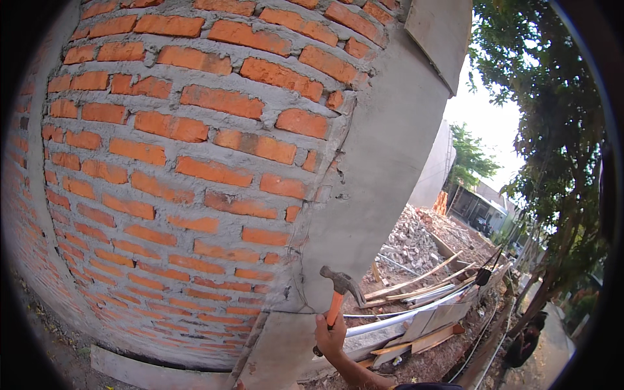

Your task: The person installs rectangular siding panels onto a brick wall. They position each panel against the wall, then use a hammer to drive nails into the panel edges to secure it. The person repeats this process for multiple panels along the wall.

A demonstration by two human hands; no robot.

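My right hand (pixel 332 336) is closed around the handle of a claw hammer (pixel 336 305), with the forearm coming in from the lower right. The hammer stands nearly upright, its orange handle leading up to a worn grey head. Its striking face points left toward the smooth grey concrete column (pixel 383 143), and its curved claw points right. I cannot tell whether the head touches the column. Just left of the hand, a flat grey board (pixel 279 344) covers the lower part of the column. My left hand is not in view.
A brick wall (pixel 195 123) with rough mortar joints fills the left. Another board (pixel 439 39) is against the column's top. Beyond the column lie a rubble heap (pixel 416 244), long pipes and planks (pixel 422 318). A tree (pixel 552 130) stands at the right beside a path (pixel 556 344).
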